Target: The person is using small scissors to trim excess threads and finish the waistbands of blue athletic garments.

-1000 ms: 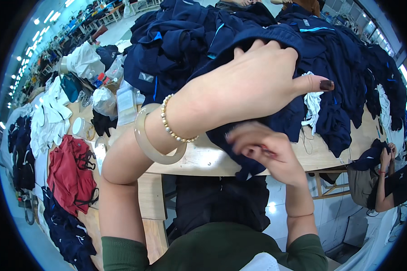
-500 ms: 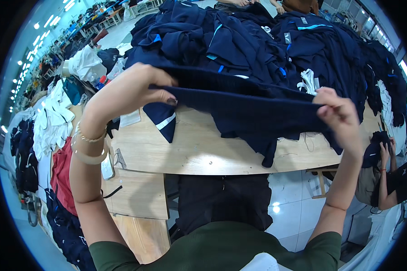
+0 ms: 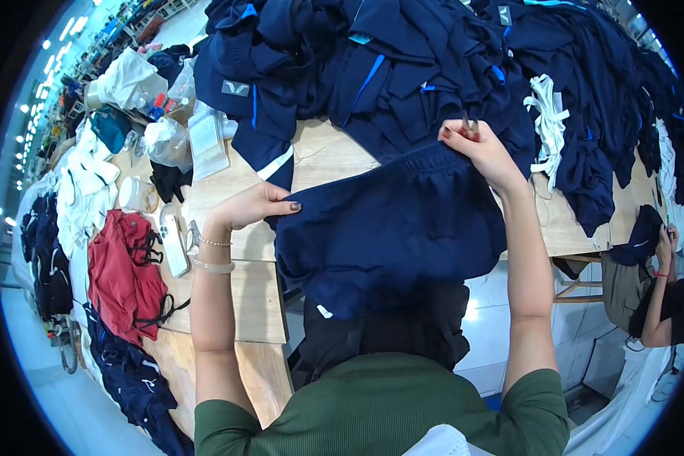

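Navy elastic-waist pants (image 3: 387,228) hang stretched in front of my body, their gathered waistband uppermost. My left hand (image 3: 254,205) is closed on the waistband's left end, with the thumb on top. Higher up, my right hand (image 3: 475,148) pinches the other end, so the band slants upward to the right. A small dark thing shows at the right fingers, too small to make out. Low on the cloth is a small white label (image 3: 324,311). The lower part of the pants hangs over the table's near edge and my lap.
A large heap of navy garments (image 3: 425,68) covers the far side of the wooden table (image 3: 327,156). White straps (image 3: 547,125) lie on it. At left are red shorts (image 3: 125,273), a phone (image 3: 174,245), plastic bags (image 3: 167,144) and white clothes (image 3: 83,186). Another person's hands (image 3: 667,243) work at far right.
The waistband has swung from nearly level to slanting, and the pants have come closer to my body. My left hand has moved down, my right hand up and inward. The view has shifted.
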{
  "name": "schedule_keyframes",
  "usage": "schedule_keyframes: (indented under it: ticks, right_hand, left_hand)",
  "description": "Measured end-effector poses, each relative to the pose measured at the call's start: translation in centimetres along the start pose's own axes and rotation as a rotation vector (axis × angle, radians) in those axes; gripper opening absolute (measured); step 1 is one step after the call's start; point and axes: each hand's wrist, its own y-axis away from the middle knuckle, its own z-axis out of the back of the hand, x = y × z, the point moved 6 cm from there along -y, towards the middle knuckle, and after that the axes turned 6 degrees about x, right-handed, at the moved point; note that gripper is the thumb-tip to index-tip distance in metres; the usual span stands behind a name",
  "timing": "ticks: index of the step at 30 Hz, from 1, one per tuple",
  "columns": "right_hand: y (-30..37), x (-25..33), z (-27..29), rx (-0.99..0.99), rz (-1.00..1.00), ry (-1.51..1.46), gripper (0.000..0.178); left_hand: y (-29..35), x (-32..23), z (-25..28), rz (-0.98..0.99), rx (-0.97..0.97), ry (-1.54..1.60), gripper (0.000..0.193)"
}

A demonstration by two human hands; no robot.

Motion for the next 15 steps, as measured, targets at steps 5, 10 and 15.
schedule_keyframes:
  ticks: [5, 10, 15]
  right_hand:
    - [-2.5, 0.6, -2.6, 0.113, -0.025, -0.018, 0.021]
    - [-3.7, 1.9, -2.6, 0.33, -0.02, 0.088, 0.024]
    - [-5.8, 0.2, -1.1, 0.185, 0.014, 0.022, 0.023]
  left_hand:
    - [-2.2, -5.6, -1.0, -0.271, -0.375, -0.507, 0.06]
    - [-5.9, -14.2, -6.0, -0.607, -0.233, -0.322, 0.057]
    - [-6.4, -12.6, -6.9, -0.405, 0.0, 0.284, 0.022]
